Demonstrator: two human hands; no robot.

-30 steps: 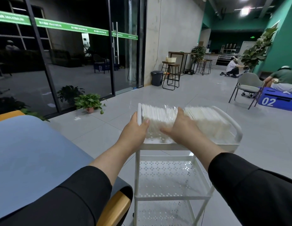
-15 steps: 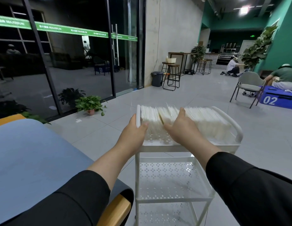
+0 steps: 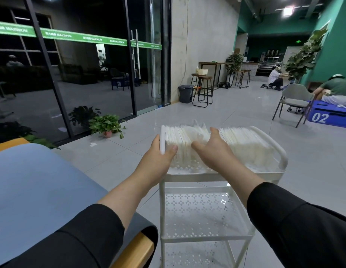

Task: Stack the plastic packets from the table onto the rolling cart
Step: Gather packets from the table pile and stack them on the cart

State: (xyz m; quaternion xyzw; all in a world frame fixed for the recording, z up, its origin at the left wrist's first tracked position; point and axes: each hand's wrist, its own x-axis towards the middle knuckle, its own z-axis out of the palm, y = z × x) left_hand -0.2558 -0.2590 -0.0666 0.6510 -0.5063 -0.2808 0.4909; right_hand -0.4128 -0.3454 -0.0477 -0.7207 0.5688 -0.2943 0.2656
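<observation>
Near left: blue-topped table (image 3: 33, 190) with a wooden edge, nothing on the visible part. Black sleeves on both forearms.

White rolling cart (image 3: 205, 177) stood just right of the table's corner, three perforated shelves, lower two bare. Plastic packets (image 3: 245, 146) were already on the top shelf, standing on edge in a row running left to right between the cart's two end handles.

Left hand (image 3: 158, 159) was at the left end of the cart: thumb curled over the white handle bar (image 3: 162, 139), tip against the first packet; other fingers hidden behind the bar, apparently wrapped round it.

Right hand (image 3: 212, 149) was pushed into the row near its left-middle, thumb spread toward the left, fingers reaching in between packets and parting them. Fingertips hidden, so couldn't tell if it actually pinched any.

Farther: potted plant (image 3: 107, 125) by the glass wall on the left, bin (image 3: 185, 93) and stools mid-room, grey chair (image 3: 294, 101) and blue box marked 02 (image 3: 330, 117) on the far right, people sitting beyond.
</observation>
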